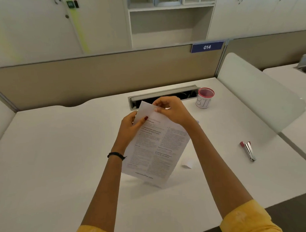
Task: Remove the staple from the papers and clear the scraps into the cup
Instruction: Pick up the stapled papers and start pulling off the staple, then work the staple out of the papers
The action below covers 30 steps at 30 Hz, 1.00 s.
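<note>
Together, both hands pinch the papers (155, 147): left hand (131, 127) lower, right hand (169, 110) at top.

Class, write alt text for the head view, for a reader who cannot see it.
Left hand and right hand pinch the top of printed papers above a white desk. A pink-rimmed cup stands beyond; a stapler and paper scrap lie at right.

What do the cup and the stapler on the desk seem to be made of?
The cup looks like pink plastic, perhaps translucent at the rim, with a white paper label around it, hand-lettered in black. The stapler looks like bare polished metal, since its body shines silver; its pink end is probably plastic.
</note>
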Motion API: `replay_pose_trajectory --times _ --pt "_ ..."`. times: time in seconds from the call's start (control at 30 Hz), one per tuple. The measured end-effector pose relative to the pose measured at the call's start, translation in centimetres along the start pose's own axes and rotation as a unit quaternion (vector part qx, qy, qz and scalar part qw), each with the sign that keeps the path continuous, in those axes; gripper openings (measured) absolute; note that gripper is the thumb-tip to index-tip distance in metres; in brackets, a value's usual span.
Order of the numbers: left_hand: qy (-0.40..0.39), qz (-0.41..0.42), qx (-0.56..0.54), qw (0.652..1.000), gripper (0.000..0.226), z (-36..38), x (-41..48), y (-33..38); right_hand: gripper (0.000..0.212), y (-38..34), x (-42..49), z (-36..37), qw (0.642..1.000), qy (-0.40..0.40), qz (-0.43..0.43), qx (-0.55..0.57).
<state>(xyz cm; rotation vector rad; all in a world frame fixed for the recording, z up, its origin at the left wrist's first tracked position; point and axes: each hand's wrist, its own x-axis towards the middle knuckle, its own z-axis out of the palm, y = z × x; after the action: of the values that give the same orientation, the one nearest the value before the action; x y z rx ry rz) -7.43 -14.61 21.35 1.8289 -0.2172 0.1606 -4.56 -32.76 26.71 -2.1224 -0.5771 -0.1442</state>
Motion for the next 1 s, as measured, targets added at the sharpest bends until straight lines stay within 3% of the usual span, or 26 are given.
replay_pose_trajectory --times 0.23,0.37,0.5,0.63,0.77,0.9,1.0 --pt "-0.028 0.025 0.039 0.999 0.016 3.4 1.1 0.6 0.015 2.7 -1.5 -2.6 0.999 0.036 0.031 0.012" --pt "-0.059 0.052 0.076 0.994 0.016 5.6 2.5 1.6 0.020 4.7 -2.9 -5.0 0.996 0.061 0.056 0.028" --pt "-0.108 0.054 0.102 0.987 0.025 8.3 4.1 2.2 0.028 9.5 -5.7 -7.7 0.984 0.109 0.133 0.036" --pt "-0.160 0.037 0.141 0.976 0.029 11.6 5.2 1.9 0.026 15.2 -10.3 -10.1 0.947 0.169 0.257 0.092" --pt "-0.223 0.020 0.148 0.963 0.023 14.3 5.7 1.9 0.024 21.4 -15.1 -11.3 0.890 0.270 0.363 0.051" --pt "-0.281 -0.012 0.163 0.946 0.017 16.4 6.5 1.7 0.026 25.3 -19.2 -11.9 0.835 0.374 0.401 0.046" --pt "-0.320 -0.032 0.173 0.931 0.022 18.2 7.1 1.6 0.029 27.2 -20.7 -12.2 0.811 0.388 0.436 0.031"
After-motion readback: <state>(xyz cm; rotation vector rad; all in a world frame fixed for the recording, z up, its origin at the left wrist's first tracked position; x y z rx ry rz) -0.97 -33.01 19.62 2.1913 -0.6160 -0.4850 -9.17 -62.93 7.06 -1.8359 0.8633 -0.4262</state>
